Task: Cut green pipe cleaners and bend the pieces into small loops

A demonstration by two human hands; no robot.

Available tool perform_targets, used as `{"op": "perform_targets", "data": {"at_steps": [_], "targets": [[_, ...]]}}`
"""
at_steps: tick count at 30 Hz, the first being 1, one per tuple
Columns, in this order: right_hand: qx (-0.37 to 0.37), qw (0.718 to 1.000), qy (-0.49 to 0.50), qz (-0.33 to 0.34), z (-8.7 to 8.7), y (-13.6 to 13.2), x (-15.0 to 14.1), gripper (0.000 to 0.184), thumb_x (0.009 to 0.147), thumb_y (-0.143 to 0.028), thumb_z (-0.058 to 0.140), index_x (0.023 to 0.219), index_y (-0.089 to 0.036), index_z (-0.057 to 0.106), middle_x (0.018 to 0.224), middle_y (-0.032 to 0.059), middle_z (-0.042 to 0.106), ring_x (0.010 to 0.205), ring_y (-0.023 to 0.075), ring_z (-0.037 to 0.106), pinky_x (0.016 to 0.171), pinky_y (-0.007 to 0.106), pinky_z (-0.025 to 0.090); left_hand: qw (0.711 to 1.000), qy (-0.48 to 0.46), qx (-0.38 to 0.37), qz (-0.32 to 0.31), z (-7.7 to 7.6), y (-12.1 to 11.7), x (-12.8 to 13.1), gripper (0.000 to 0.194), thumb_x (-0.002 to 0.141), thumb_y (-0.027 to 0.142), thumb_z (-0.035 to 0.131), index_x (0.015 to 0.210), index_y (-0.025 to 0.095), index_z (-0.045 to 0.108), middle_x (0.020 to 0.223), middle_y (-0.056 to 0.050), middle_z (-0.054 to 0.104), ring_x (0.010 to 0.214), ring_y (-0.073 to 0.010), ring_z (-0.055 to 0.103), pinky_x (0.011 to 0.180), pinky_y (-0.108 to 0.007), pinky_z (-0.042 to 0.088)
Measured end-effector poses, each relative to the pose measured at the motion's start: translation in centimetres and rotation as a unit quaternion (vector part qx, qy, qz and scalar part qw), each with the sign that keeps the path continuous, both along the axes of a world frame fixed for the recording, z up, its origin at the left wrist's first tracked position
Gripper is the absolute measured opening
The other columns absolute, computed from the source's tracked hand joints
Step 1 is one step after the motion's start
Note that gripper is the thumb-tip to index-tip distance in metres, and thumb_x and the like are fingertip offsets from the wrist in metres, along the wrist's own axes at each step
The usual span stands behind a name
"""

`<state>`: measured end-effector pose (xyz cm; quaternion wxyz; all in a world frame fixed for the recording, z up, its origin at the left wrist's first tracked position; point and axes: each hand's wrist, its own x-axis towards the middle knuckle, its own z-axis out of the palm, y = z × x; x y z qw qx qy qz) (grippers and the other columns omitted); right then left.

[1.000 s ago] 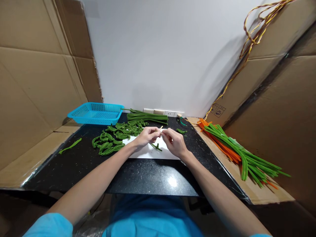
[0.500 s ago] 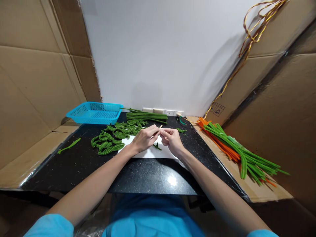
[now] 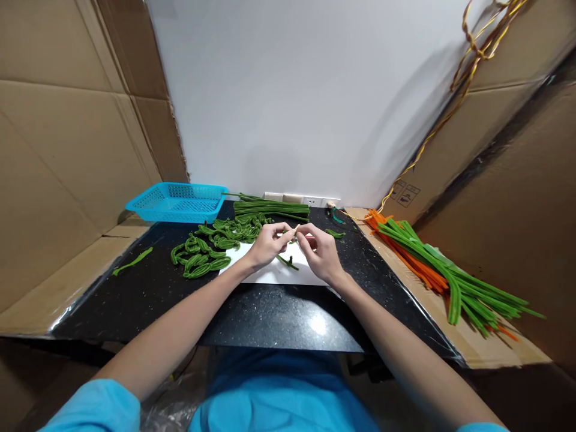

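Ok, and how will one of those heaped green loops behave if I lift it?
The green loops look like thin fuzzy stems, so each is probably light. They hold distinct curves unsupported, suggesting bendable rather than limp. One may snag others, since they lie overlapping.

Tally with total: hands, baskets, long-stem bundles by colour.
Hands: 2 (left hand, right hand)
Blue basket: 1
Dark green bundle: 1
Bright green bundle: 1
Orange bundle: 1
Total: 6
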<state>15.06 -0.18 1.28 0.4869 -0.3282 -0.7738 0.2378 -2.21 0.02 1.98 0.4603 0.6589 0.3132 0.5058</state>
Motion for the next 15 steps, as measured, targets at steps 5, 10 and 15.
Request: {"op": "perform_targets", "data": {"at_steps": [5, 10, 15], "targets": [[0.161, 0.979, -0.121, -0.031, 0.0, 0.2, 1.3, 0.02, 0.104, -0.031, 0.044, 0.104, -0.021, 0.063, 0.089, 0.0055, 0.06, 0.064, 0.0137, 0.049, 0.062, 0.028, 0.04, 0.999, -0.022, -0.034, -0.011, 0.5, -0.4, 0.2, 0.039, 0.082, 0.049, 0.071, 0.07, 0.014, 0.059, 0.056, 0.003, 0.047, 0.05, -0.0069, 0.04, 0.048, -0.022, 0.03], [0.207, 0.96, -0.185, -0.032, 0.4, 0.1, 2.0, 0.02, 0.103, -0.027, 0.044, 0.108, -0.022, 0.064, 0.092, 0.0066, 0.063, 0.063, 0.0132, 0.051, 0.059, 0.026, 0.038, 0.991, -0.052, -0.096, -0.072, 0.4, -0.5, 0.3, 0.036, 0.081, 0.044, 0.071, 0.068, 0.015, 0.055, 0.055, 0.005, 0.041, 0.048, -0.0056, 0.036, 0.046, -0.021, 0.023], [0.267, 0.938, -0.216, -0.048, 0.6, 0.0, 2.0, 0.019, 0.102, -0.023, 0.045, 0.101, -0.02, 0.064, 0.083, 0.0048, 0.062, 0.062, 0.0126, 0.051, 0.056, 0.026, 0.036, 0.984, -0.072, -0.119, -0.108, -0.1, -0.1, 0.2, 0.034, 0.081, 0.04, 0.072, 0.067, 0.015, 0.054, 0.057, 0.005, 0.039, 0.048, -0.0046, 0.033, 0.047, -0.021, 0.02]]}}
